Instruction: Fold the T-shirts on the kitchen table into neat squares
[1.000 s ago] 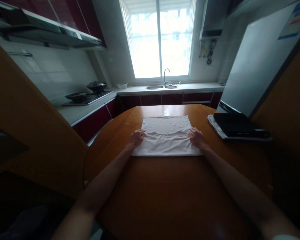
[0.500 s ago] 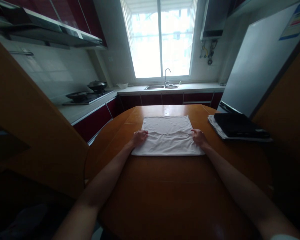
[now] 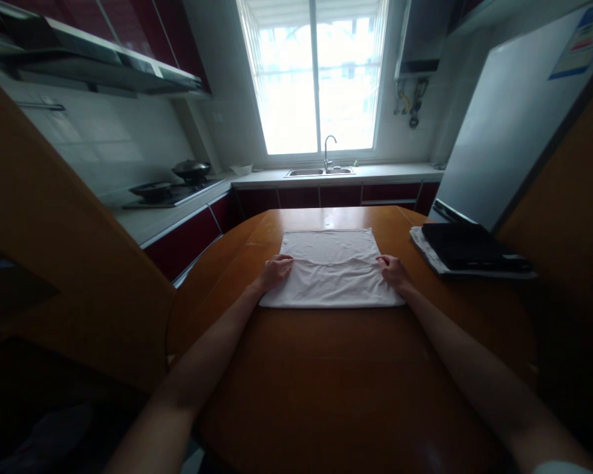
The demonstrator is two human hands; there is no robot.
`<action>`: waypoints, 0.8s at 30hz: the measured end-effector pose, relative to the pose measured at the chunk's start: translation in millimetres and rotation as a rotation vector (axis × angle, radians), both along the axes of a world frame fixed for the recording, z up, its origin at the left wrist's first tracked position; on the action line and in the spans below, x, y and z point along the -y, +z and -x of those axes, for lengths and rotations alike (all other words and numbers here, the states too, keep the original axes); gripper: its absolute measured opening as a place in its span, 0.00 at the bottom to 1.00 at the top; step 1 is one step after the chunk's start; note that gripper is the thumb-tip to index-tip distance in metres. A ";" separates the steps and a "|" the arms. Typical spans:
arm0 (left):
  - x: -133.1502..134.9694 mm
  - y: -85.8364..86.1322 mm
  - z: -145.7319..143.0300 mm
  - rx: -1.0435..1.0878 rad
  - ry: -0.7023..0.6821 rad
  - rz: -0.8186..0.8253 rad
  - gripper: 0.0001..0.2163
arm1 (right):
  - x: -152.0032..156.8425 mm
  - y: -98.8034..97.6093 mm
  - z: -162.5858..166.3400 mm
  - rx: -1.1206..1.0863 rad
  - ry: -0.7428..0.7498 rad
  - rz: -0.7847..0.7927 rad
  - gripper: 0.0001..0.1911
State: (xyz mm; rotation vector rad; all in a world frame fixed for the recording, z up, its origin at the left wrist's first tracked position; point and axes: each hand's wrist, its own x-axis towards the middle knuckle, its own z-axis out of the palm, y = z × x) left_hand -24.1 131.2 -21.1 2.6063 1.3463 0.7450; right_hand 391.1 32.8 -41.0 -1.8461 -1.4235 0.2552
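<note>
A folded white shirt (image 3: 326, 284) lies flat across the middle of the wooden table. Its near part is folded over the far part, and the edge of that top layer runs across the middle with small wrinkles below it. My left hand (image 3: 277, 271) pinches the left end of this edge, the thumb and fingers pressed together. At the right end, my right hand (image 3: 393, 271) grips the same edge between thumb and fingers. Both hands rest low on the cloth, with the forearms reaching in from the near side.
On the right of the table (image 3: 326, 368) lies a stack of folded black cloth (image 3: 469, 247) over white cloth (image 3: 427, 253). A sink (image 3: 304, 172) and counter stand beyond the table. Pans (image 3: 192, 171) sit on the stove at left; a fridge (image 3: 504, 125) is at right.
</note>
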 end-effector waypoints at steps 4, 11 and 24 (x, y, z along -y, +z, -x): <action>3.8 2.8 -2.8 -0.120 0.010 -0.007 0.17 | 1.4 2.0 1.4 0.019 0.004 0.010 0.19; 29.7 16.8 -31.1 -0.173 -0.102 -0.107 0.22 | 5.5 12.5 5.2 0.094 0.000 0.000 0.20; 47.7 0.1 -47.6 -0.286 -0.060 0.172 0.30 | 30.6 16.3 84.9 0.456 0.389 0.240 0.31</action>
